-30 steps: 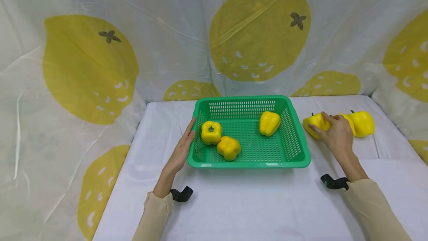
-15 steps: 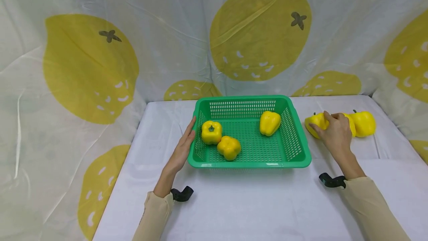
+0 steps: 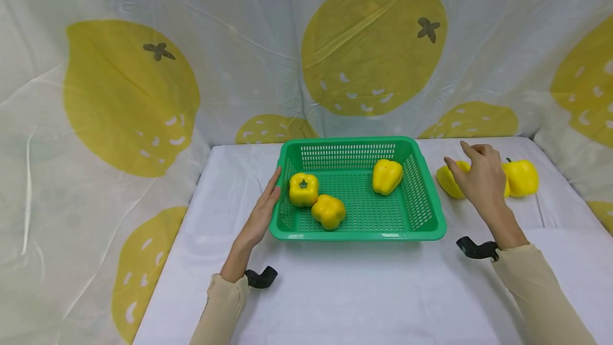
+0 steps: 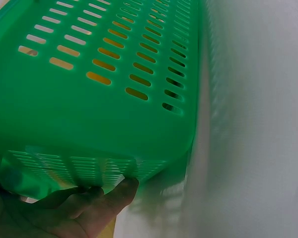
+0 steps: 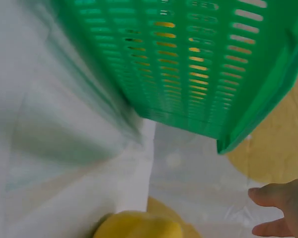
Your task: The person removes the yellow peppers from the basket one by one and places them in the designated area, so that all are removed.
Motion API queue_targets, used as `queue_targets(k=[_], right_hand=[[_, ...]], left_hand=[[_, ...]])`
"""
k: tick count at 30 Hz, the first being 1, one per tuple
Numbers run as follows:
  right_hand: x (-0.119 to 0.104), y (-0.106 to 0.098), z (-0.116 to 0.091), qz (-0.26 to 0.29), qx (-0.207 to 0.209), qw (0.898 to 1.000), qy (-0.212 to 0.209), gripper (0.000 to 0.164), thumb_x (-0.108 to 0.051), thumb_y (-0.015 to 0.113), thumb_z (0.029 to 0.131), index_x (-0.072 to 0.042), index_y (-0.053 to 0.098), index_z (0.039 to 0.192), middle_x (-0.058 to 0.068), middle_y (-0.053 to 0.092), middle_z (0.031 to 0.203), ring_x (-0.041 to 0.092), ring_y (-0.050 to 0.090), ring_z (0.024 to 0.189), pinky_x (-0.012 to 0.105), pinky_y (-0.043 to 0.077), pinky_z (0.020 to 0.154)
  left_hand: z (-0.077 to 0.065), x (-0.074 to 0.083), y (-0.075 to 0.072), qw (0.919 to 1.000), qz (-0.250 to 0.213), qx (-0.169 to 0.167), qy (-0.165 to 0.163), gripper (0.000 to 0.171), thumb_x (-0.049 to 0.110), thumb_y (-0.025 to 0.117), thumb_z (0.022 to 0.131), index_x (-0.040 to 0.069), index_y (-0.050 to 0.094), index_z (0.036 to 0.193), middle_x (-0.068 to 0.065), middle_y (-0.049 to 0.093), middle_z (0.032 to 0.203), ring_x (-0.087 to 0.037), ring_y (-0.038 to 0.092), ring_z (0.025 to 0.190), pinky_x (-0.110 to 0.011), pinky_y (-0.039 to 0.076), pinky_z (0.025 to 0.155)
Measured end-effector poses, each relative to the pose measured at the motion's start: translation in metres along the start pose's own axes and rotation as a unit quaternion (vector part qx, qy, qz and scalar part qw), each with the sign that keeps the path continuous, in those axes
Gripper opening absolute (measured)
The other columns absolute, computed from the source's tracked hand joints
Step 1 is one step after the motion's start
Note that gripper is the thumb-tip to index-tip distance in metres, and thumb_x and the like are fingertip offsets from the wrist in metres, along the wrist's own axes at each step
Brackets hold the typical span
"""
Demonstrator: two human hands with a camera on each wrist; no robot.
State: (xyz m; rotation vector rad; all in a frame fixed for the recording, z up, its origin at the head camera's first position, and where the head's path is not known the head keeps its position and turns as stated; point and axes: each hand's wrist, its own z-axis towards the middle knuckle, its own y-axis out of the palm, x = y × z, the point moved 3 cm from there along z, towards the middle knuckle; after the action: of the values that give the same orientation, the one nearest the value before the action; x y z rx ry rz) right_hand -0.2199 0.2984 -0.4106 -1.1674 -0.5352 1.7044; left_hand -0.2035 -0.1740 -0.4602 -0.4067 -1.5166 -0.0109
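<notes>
In the head view, a green plastic basket (image 3: 356, 236) with slotted walls holds three yellow bell peppers: one at its left wall (image 3: 303, 190), one nearer the front (image 3: 328, 212) and one on the right (image 3: 387, 177). My left hand (image 3: 261, 214) rests against the basket's left side with extended fingers; the left wrist view has those fingers (image 4: 120, 194) at the slotted wall. Above a row of yellow bell peppers to the right hovers my right hand (image 3: 481, 182), thumb and fingers apart, nothing between them. It partly covers the left pepper (image 3: 449, 182) and mostly hides the middle one.
The rightmost bell pepper (image 3: 523, 178) stands past my right hand. A white cloth (image 3: 354, 292) covers the table. Behind it and at the sides hangs a lemon-print curtain (image 3: 249, 68). A black strap mount (image 3: 476, 248) sits on my right wrist.
My right hand has let go of the left bell pepper in the row and lifted off it, its thumb and fingers now spread. The left hand and basket have stayed in place.
</notes>
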Motion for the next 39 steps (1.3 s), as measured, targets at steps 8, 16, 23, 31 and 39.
queue_targets(k=[8, 16, 23, 31, 39], right_hand=[[-0.038, -0.013, 0.024, 0.035, -0.053, 0.997, -0.035, 0.06, -0.026, 0.071, 0.098, 0.005, 0.054, 0.146, 0.038, 0.053, 0.137, 0.055, 0.048, 0.121, 0.071, 0.043, 0.096], [-0.087, -0.012, 0.053, 0.068, -0.125, 0.986, -0.083, 0.063, -0.03, 0.071, 0.099, 0.0, 0.051, 0.151, 0.034, 0.051, 0.141, 0.051, 0.052, 0.121, 0.068, 0.044, 0.096], [-0.128, 0.019, 0.074, 0.111, -0.213, 0.963, -0.12, 0.069, -0.035, 0.071, 0.099, -0.006, 0.045, 0.156, 0.026, 0.047, 0.15, 0.046, 0.05, 0.128, 0.064, 0.044, 0.102], [-0.167, 0.062, 0.072, 0.155, -0.305, 0.927, -0.153, 0.074, -0.041, 0.071, 0.098, -0.015, 0.041, 0.16, 0.02, 0.037, 0.163, 0.043, 0.041, 0.146, 0.066, 0.038, 0.115], [-0.187, 0.095, 0.07, 0.199, -0.352, 0.897, -0.18, 0.076, -0.043, 0.072, 0.097, -0.021, 0.039, 0.161, 0.016, 0.042, 0.161, 0.039, 0.044, 0.146, 0.063, 0.039, 0.116]], left_hand=[[-0.001, 0.002, 0.001, 1.0, 0.0, -0.001, -0.001, 0.055, 0.042, 0.025, 0.115, 0.035, 0.011, 0.167, 0.005, 0.006, 0.176, -0.025, 0.003, 0.164, -0.061, 0.005, 0.13], [-0.001, 0.002, 0.001, 1.0, -0.002, -0.001, 0.002, 0.054, 0.039, 0.025, 0.115, 0.035, 0.011, 0.167, 0.006, 0.006, 0.176, -0.024, 0.002, 0.164, -0.062, 0.003, 0.13], [-0.001, 0.002, 0.0, 1.0, 0.0, 0.003, 0.001, 0.054, 0.04, 0.025, 0.115, 0.036, 0.011, 0.167, 0.007, 0.006, 0.176, -0.024, 0.002, 0.164, -0.062, 0.004, 0.13], [-0.001, 0.003, 0.001, 1.0, -0.001, -0.002, 0.005, 0.054, 0.038, 0.025, 0.115, 0.034, 0.01, 0.167, 0.006, 0.006, 0.176, -0.023, 0.002, 0.164, -0.061, 0.003, 0.13], [-0.001, 0.004, 0.0, 1.0, -0.006, -0.003, 0.004, 0.054, 0.037, 0.025, 0.115, 0.033, 0.01, 0.168, 0.005, 0.005, 0.176, -0.025, 0.003, 0.164, -0.062, 0.003, 0.13]])
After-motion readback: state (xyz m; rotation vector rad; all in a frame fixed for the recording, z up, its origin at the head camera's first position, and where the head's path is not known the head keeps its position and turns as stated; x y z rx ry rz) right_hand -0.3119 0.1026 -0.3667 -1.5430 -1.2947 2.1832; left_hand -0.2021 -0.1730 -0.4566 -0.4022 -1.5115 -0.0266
